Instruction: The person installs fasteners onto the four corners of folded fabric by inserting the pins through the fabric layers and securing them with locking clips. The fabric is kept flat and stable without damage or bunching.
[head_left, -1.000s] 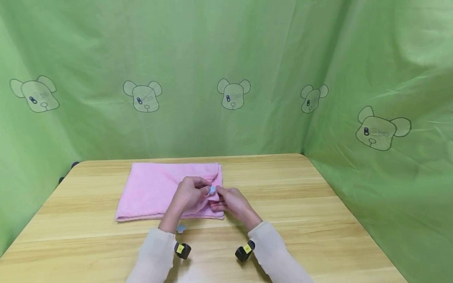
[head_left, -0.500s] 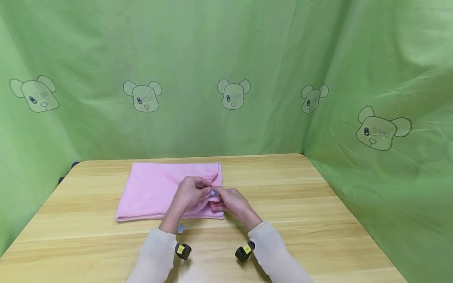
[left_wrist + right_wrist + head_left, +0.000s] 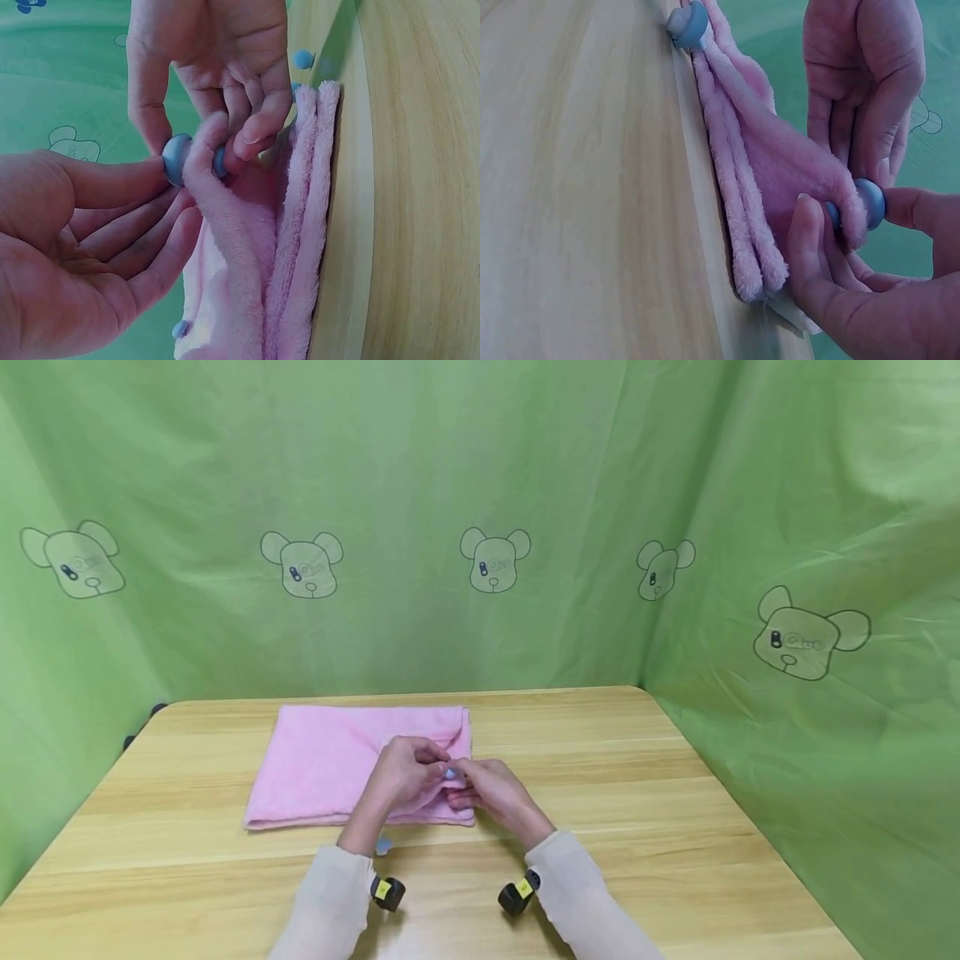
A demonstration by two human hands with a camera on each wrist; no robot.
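Pink fleece cloth (image 3: 322,760) lies folded on the table, its near right corner raised between both hands. A round, mushroom-shaped blue clip (image 3: 177,160) sits at that raised fold, its wide cap on one side. A smaller blue part (image 3: 832,215) shows on the fold's other side. My left hand (image 3: 405,772) pinches at the clip, thumb tip against the cap. From the right, my right hand (image 3: 498,789) pinches the clip through the fleece, thumb on the cap and a curled finger behind the smaller part.
Another blue clip (image 3: 688,26) is by the cloth's front edge, beside my left wrist. More blue pieces show in the left wrist view, one (image 3: 303,59) past the cloth and one (image 3: 181,328) low down. A green curtain (image 3: 570,635) stands behind the wooden table (image 3: 637,827).
My right thumb has come from beside the clip onto its cap, covering part of it. The clip now sits slightly lower between the fingers. The cloth and my left hand stay almost in place.
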